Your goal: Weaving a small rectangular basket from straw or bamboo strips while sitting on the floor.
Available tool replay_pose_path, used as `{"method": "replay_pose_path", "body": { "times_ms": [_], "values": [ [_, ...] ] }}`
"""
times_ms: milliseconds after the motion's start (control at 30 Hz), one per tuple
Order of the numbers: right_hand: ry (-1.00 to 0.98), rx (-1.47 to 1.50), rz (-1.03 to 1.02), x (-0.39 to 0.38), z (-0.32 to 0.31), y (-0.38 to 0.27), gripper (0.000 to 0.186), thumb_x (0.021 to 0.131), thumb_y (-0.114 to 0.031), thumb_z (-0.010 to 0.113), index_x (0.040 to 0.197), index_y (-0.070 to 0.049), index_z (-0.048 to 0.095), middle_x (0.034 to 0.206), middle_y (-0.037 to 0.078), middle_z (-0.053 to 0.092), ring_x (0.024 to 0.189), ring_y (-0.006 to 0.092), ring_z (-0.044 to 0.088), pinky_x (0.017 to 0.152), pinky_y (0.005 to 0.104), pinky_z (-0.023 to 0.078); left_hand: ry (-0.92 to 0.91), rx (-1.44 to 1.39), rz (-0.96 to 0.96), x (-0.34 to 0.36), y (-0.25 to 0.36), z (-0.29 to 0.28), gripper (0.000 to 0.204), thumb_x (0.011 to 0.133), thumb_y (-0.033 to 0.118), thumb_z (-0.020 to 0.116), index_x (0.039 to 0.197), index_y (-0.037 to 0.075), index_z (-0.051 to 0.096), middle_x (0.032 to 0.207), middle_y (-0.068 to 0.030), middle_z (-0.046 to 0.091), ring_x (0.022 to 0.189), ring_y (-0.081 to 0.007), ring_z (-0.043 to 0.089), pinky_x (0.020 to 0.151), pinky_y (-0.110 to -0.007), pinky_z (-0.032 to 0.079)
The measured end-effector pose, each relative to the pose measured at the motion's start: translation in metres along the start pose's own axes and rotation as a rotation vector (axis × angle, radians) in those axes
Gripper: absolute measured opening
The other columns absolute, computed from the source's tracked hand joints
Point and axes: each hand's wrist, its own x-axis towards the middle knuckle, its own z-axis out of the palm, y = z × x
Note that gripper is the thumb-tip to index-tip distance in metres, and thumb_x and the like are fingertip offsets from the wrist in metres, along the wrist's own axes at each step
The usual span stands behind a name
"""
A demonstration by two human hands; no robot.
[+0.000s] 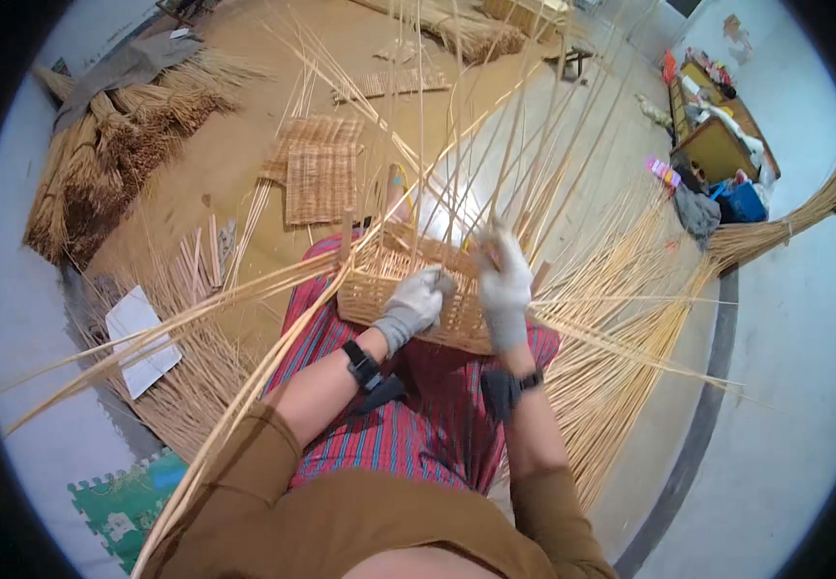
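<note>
A half-woven wicker basket point(370, 289) rests on my lap over red striped cloth point(408, 434), with long pale canes point(273, 270) rising from it and spreading sideways. My left hand point(418, 299), in a grey-white glove, is closed at the middle of the basket's near side, gripping its weave. My right hand point(503, 285), gloved alike, is raised at the basket's right part among the upright canes, fingers curled; what they hold is too blurred to make out.
Cane bundles point(119, 135) lie at back left and loose strips point(611, 386) fan out at right. Woven mats point(321, 174) are on the floor ahead, a white board point(143, 352) at left, a foam mat point(109, 511) at lower left, and a cluttered cabinet point(717, 154) along the right wall.
</note>
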Motion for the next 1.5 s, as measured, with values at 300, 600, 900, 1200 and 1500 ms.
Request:
{"method": "replay_pose_path", "body": {
  "times_ms": [300, 600, 900, 1200, 1500],
  "values": [
    [0.275, 0.155, -0.075, -0.037, -0.019, 0.013, 0.028, 0.108, -0.024, 0.041, 0.111, -0.002, 0.058, 0.099, 0.017, 0.069, 0.083, 0.0216, 0.068, 0.079, 0.0352, 0.057, -0.108, -0.364, -0.208, -0.006, 0.015, -0.011, 0.027, 0.095, 0.022, 0.071, 0.116, 0.008, 0.061, 0.079, -0.0084, 0.066, 0.046, -0.0147, 0.057, 0.040, -0.032, 0.045],
    [0.181, -0.118, -0.019, -0.063, -0.021, -0.038, 0.036, 0.110, -0.031, 0.048, 0.093, -0.004, 0.064, 0.088, 0.009, 0.071, 0.072, 0.0164, 0.066, 0.061, 0.0269, 0.052, -0.050, -0.601, -0.329, 0.018, 0.020, 0.020, 0.048, 0.089, 0.016, 0.079, 0.127, 0.003, 0.053, 0.092, -0.0093, 0.069, 0.046, -0.0133, 0.054, 0.042, -0.029, 0.046],
    [0.518, 0.405, 0.462, -0.079, -0.125, 0.018, 0.022, 0.099, -0.014, 0.066, 0.117, -0.006, 0.057, 0.106, 0.014, 0.071, 0.090, 0.0214, 0.073, 0.059, 0.0277, 0.060, 0.214, -0.375, 0.013, -0.004, 0.043, -0.001, 0.031, 0.098, 0.015, 0.065, 0.125, 0.003, 0.057, 0.096, -0.0116, 0.070, 0.049, -0.0154, 0.060, 0.045, -0.030, 0.051],
    [0.210, -0.217, 0.472, 0.003, -0.119, -0.020, 0.031, 0.091, -0.009, 0.072, 0.119, -0.004, 0.058, 0.109, 0.014, 0.072, 0.097, 0.0275, 0.073, 0.077, 0.0336, 0.060, -0.261, -0.282, -0.174, 0.005, 0.063, 0.057, 0.025, 0.104, 0.026, 0.053, 0.113, 0.003, 0.058, 0.081, -0.0141, 0.068, 0.056, -0.0214, 0.070, 0.047, -0.034, 0.056],
    [-0.283, -0.893, 0.304, -0.027, -0.109, 0.001, 0.091, 0.086, -0.009, 0.069, 0.163, -0.019, 0.022, 0.115, 0.017, 0.071, 0.097, 0.0345, 0.070, 0.086, 0.0448, 0.055, -0.075, -0.084, 0.085, -0.003, 0.051, 0.061, 0.032, 0.100, 0.026, 0.059, 0.121, 0.001, 0.058, 0.101, -0.0155, 0.072, 0.076, -0.0237, 0.073, 0.070, -0.036, 0.059]
  ]
}}
